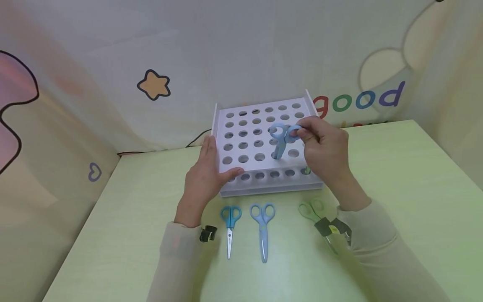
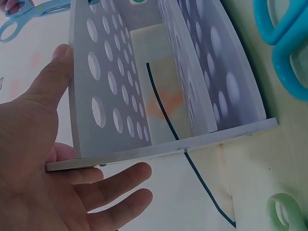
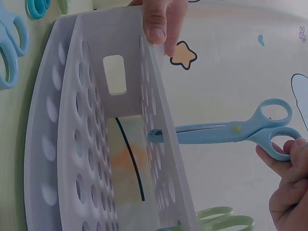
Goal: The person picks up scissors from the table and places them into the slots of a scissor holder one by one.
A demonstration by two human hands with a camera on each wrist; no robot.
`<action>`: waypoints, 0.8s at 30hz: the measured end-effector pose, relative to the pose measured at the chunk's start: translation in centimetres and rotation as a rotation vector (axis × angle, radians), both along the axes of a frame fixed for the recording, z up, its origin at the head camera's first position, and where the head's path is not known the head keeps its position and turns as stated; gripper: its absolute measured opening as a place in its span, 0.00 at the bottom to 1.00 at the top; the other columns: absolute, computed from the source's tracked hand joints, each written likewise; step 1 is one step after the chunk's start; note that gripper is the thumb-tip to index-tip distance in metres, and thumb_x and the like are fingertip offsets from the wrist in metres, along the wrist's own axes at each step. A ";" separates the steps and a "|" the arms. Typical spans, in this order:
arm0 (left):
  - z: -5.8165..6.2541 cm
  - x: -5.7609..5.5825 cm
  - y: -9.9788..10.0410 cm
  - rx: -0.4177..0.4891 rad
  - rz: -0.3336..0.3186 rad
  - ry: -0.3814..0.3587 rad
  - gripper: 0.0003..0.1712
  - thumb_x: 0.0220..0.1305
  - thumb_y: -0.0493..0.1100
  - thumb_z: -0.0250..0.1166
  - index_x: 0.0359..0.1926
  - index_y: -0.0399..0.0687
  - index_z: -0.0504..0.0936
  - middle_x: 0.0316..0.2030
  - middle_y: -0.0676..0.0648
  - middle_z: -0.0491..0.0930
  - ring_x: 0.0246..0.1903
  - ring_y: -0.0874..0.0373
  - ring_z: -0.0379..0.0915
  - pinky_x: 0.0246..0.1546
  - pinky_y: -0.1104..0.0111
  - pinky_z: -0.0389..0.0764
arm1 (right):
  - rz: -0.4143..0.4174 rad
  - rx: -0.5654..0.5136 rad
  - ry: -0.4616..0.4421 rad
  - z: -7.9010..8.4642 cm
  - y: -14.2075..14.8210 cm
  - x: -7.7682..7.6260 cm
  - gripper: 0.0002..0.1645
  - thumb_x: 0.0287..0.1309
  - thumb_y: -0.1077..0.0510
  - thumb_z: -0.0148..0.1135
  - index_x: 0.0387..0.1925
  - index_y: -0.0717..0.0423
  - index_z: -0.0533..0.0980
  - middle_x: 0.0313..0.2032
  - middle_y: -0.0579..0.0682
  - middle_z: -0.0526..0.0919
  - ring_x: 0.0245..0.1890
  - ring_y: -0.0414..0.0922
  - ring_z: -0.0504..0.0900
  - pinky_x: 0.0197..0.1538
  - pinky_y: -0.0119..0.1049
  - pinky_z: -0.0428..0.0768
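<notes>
A white rack [image 1: 250,151] with rows of round holes stands on the table. My left hand [image 1: 201,176] grips its left side, thumb on the front edge of the top panel and fingers along the outer side wall. The thumb and forefinger of my right hand [image 1: 327,147] pinch one handle loop of light blue scissors [image 3: 207,134]. Their blades are closed and point downward, tips inside a hole near the front of the top panel. Green scissors [image 3: 226,222] sit in another hole, to the right; my right hand mostly hides them in the head view.
In front of the rack lie teal-handled scissors [image 1: 229,222], other light blue scissors [image 1: 263,226] and green scissors [image 1: 311,212], partly covered by the right wrist's black strap. Behind the pale table [image 1: 151,201] hangs a printed curtain [image 1: 196,63].
</notes>
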State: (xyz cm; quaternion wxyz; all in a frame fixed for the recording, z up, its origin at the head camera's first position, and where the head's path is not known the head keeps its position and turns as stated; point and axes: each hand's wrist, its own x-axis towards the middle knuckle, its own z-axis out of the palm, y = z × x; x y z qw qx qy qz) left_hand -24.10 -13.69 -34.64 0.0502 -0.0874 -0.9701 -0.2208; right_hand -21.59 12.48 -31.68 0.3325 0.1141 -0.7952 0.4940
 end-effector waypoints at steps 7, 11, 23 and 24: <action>0.1 0.1 0.1 0.002 0.003 -0.001 0.69 0.55 0.69 0.71 0.81 0.45 0.40 0.80 0.44 0.38 0.47 0.47 0.73 0.28 0.62 0.71 | 0.007 0.047 -0.004 -0.5 -0.2 -0.1 0.06 0.65 0.72 0.59 0.35 0.66 0.82 0.30 0.56 0.88 0.33 0.50 0.85 0.24 0.25 0.63; 0.1 0.0 0.2 0.004 0.002 0.003 0.69 0.56 0.69 0.71 0.81 0.46 0.40 0.80 0.44 0.39 0.46 0.48 0.74 0.28 0.61 0.71 | 0.006 0.048 -0.033 -0.5 0.0 -0.1 0.07 0.66 0.72 0.58 0.36 0.66 0.82 0.31 0.57 0.88 0.36 0.51 0.86 0.26 0.25 0.64; 0.2 0.1 0.2 0.009 0.019 -0.020 0.69 0.56 0.68 0.72 0.81 0.46 0.39 0.80 0.45 0.38 0.51 0.47 0.72 0.31 0.61 0.72 | 0.041 0.080 -0.151 -0.8 -0.2 -0.2 0.06 0.67 0.70 0.60 0.38 0.64 0.83 0.34 0.56 0.89 0.39 0.50 0.85 0.30 0.26 0.65; 0.2 0.1 0.2 0.008 0.020 -0.020 0.69 0.56 0.68 0.72 0.81 0.46 0.39 0.80 0.45 0.38 0.51 0.47 0.72 0.31 0.61 0.72 | 0.042 0.089 -0.158 -0.8 -0.3 -0.2 0.06 0.67 0.69 0.60 0.38 0.63 0.83 0.34 0.56 0.89 0.38 0.50 0.85 0.30 0.26 0.65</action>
